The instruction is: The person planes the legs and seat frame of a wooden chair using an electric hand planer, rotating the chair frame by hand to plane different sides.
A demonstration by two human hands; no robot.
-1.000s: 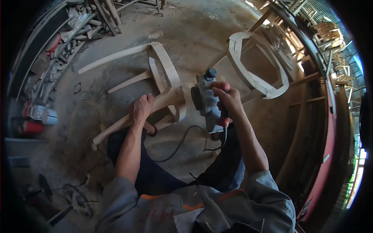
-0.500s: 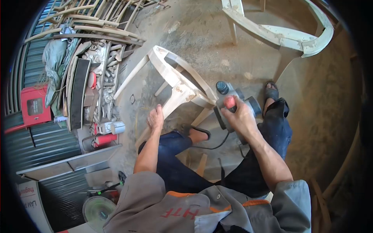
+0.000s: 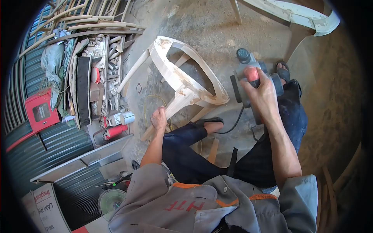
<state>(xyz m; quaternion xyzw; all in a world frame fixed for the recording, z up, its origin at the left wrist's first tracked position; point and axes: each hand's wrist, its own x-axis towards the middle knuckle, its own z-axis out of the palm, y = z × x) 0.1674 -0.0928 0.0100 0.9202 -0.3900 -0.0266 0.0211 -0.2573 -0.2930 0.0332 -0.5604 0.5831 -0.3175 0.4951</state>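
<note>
My left hand [image 3: 158, 117] is wrapped round a leg of a pale, unfinished wooden chair frame [image 3: 185, 94]. The frame tilts in front of me, its curved seat ring turned up and two other legs reaching away. My right hand [image 3: 265, 95] grips a grey power sander [image 3: 253, 63], apparently a belt sander, by a handle with a red end. The sander stands on its side in the air, its dark flat face toward the frame, with a gap between them. A black cord [image 3: 236, 122] hangs from it. My fingers' far side is hidden.
Another curved wooden frame [image 3: 289, 13] stands at the far right. On the left are stacked wooden parts [image 3: 93, 19], a rack of offcuts [image 3: 112, 66], a red box [image 3: 41, 111], a red cylinder [image 3: 115, 131] and a green fan [image 3: 111, 202]. My sandalled feet are on the dusty floor.
The sander has moved right, away from the frame's near right corner, which it was touching or almost touching. My left hand keeps its hold on the leg. The view has shifted slightly.
</note>
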